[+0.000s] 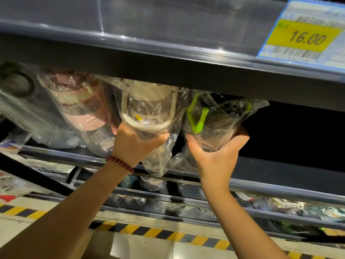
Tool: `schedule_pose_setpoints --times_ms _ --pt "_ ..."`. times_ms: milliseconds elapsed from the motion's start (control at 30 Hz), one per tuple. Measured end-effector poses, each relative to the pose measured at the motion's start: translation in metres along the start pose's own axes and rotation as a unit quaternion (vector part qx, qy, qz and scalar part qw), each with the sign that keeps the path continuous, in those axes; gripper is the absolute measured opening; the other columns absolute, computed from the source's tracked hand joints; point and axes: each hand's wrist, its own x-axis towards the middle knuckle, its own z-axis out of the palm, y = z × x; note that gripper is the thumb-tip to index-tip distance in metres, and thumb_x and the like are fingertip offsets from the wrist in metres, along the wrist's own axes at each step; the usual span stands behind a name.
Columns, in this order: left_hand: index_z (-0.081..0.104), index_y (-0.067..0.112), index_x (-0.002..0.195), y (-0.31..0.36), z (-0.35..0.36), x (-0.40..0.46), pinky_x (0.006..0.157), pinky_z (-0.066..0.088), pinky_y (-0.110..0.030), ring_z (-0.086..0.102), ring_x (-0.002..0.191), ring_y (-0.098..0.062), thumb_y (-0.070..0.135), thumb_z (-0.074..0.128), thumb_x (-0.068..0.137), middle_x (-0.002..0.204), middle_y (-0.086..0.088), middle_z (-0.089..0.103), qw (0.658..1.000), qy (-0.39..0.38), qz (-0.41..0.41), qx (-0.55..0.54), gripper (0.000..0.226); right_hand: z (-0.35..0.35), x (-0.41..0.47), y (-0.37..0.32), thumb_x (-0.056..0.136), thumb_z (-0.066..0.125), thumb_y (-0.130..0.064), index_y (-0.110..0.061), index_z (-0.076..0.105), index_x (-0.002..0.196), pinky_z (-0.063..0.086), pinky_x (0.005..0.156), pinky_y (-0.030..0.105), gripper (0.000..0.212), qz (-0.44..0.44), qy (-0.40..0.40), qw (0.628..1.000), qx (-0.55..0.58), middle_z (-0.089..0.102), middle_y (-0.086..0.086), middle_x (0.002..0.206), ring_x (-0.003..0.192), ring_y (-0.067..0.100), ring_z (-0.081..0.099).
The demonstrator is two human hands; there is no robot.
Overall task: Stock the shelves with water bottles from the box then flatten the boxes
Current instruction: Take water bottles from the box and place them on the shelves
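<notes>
Left hand [136, 141] grips the cream bottle [149, 109], right hand [214, 156] the green-strap bottle [211, 122]; push both upright, deep onto the shelf [280, 167].

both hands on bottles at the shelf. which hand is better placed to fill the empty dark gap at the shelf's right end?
Right, probably. The right hand holds the green-strapped bottle directly beside the dark gap. The left hand grips the cream-handled bottle further left, among other bottles.
</notes>
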Motion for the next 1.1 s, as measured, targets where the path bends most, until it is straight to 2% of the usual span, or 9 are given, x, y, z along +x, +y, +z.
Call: schedule_pose_setpoints --times_ms 133,233,400,467,533,633,767,900,1100 --pt "0.070 0.009 0.085 -0.002 -0.003 -0.007 0.072 0.052 -0.011 0.068 0.077 0.001 0.028 0.086 0.056 0.082 0.006 0.071 0.998 -0.015 -0.035 -0.041 0.038 -0.011 -0.003 0.005 0.061 0.084 -0.044 -0.035 0.013 0.089 0.044 0.075 0.019 0.076 -0.022 -0.033 0.999 -0.035 0.031 -0.021 0.091 0.079 0.005 0.038" --pt "0.070 0.007 0.093 0.006 -0.003 -0.013 0.080 0.052 -0.014 0.068 0.085 -0.001 0.031 0.083 0.055 0.087 0.009 0.071 0.999 -0.015 -0.018 -0.048 0.046 -0.024 -0.003 0.011 0.060 0.081 -0.045 -0.020 0.019 0.098 0.042 0.069 0.014 0.077 -0.014 -0.104 0.992 -0.069 0.034 -0.011 0.092 0.079 0.003 0.038" --pt "0.069 0.006 0.100 0.004 -0.003 -0.016 0.086 0.053 -0.022 0.066 0.094 -0.004 0.059 0.081 0.048 0.094 0.006 0.071 0.999 -0.028 -0.025 -0.037 0.075 -0.040 0.001 0.020 0.067 0.084 -0.017 -0.012 0.023 0.101 0.044 0.068 0.008 0.070 0.015 -0.189 0.978 -0.087 0.040 -0.015 0.093 0.084 -0.012 0.050" --pt "0.067 0.001 0.105 -0.002 -0.004 -0.016 0.082 0.051 -0.012 0.064 0.092 0.005 0.045 0.087 0.052 0.094 0.007 0.069 0.998 -0.036 -0.018 -0.045 0.071 -0.041 0.003 0.021 0.068 0.084 -0.014 -0.011 0.024 0.099 0.043 0.064 0.006 0.066 0.034 -0.192 0.977 -0.092 0.038 -0.015 0.087 0.076 -0.016 0.049" --pt "0.067 0.000 0.100 -0.005 -0.008 -0.012 0.073 0.046 -0.003 0.061 0.081 0.015 0.018 0.090 0.056 0.086 0.012 0.066 0.997 -0.048 -0.026 -0.055 0.053 -0.041 0.004 0.020 0.067 0.084 -0.014 -0.013 0.028 0.098 0.040 0.064 0.001 0.064 0.051 -0.189 0.976 -0.093 0.040 -0.017 0.089 0.077 -0.014 0.049" --pt "0.063 0.017 0.083 -0.010 -0.014 -0.006 0.070 0.047 -0.005 0.060 0.073 0.016 0.027 0.090 0.054 0.073 0.017 0.065 0.998 -0.056 -0.036 -0.013 0.041 -0.039 0.005 0.016 0.066 0.085 -0.017 -0.025 0.031 0.085 0.037 0.059 0.001 0.058 0.070 -0.191 0.973 -0.106 0.040 -0.014 0.081 0.070 -0.004 0.043" --pt "0.055 0.022 0.079 -0.011 -0.016 -0.002 0.061 0.043 -0.001 0.059 0.064 0.017 -0.013 0.076 0.065 0.059 0.029 0.064 0.988 -0.090 -0.088 -0.092 0.043 -0.034 0.004 0.014 0.066 0.085 -0.018 -0.030 0.030 0.080 0.038 0.060 0.003 0.058 0.071 -0.196 0.972 -0.110 0.040 -0.014 0.079 0.068 -0.002 0.043" --pt "0.058 0.023 0.077 -0.010 -0.012 -0.006 0.062 0.044 -0.001 0.060 0.065 0.016 -0.013 0.074 0.068 0.061 0.031 0.063 0.989 -0.093 -0.083 -0.084 0.040 -0.029 0.002 0.014 0.067 0.085 -0.021 -0.021 0.037 0.103 0.041 0.065 0.003 0.060 0.084 -0.207 0.970 -0.093 0.047 -0.016 0.096 0.085 -0.005 0.050" --pt "0.064 0.023 0.081 -0.009 -0.013 -0.012 0.068 0.048 -0.006 0.063 0.073 0.011 -0.003 0.079 0.068 0.069 0.026 0.068 0.992 -0.073 -0.072 -0.074 0.032 -0.031 0.001 0.013 0.068 0.085 -0.022 -0.020 0.036 0.101 0.041 0.067 0.002 0.059 0.076 -0.213 0.970 -0.091 0.048 -0.012 0.095 0.085 -0.003 0.050"
